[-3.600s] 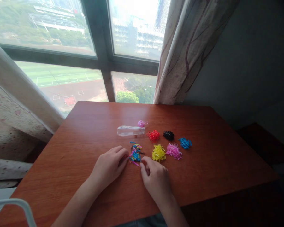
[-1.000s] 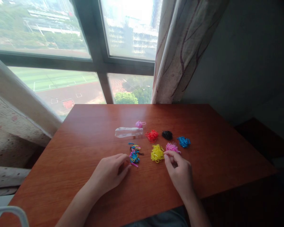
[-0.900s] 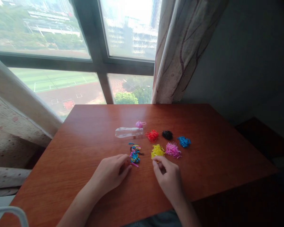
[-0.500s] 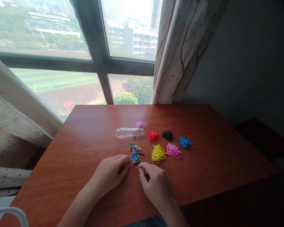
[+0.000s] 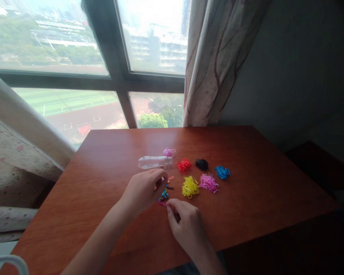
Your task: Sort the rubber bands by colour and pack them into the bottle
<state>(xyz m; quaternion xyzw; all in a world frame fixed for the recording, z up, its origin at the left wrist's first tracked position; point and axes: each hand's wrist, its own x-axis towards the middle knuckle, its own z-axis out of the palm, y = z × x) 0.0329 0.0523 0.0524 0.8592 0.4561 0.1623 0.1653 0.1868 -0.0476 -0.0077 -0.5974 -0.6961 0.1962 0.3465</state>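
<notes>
My left hand (image 5: pixel 146 187) hovers over a small heap of mixed-colour rubber bands (image 5: pixel 163 195), hiding part of it. Its thumb and fingers are pinched together, and what is between them, if anything, is too small to make out. A reddish band (image 5: pixel 171 178) shows just past those fingertips. My right hand (image 5: pixel 186 217) rests on the table at the near side of the heap, thumb and forefinger closed. A magenta band (image 5: pixel 162 203) lies by its fingertips; whether they grip anything is unclear.
Sorted piles of bands lie to the right: yellow (image 5: pixel 190 187), pink (image 5: pixel 209 183), red (image 5: pixel 183 165), black (image 5: pixel 202 164) and blue (image 5: pixel 222 172). Behind the heap a clear bottle (image 5: pixel 153 162) lies on its side, near a pink cap (image 5: pixel 167 152). The wooden table (image 5: pixel 260 183) meets a window.
My left hand has moved up and slightly right, from the heap's left side to over its far part. The right hand has barely moved. The view has shifted slightly.
</notes>
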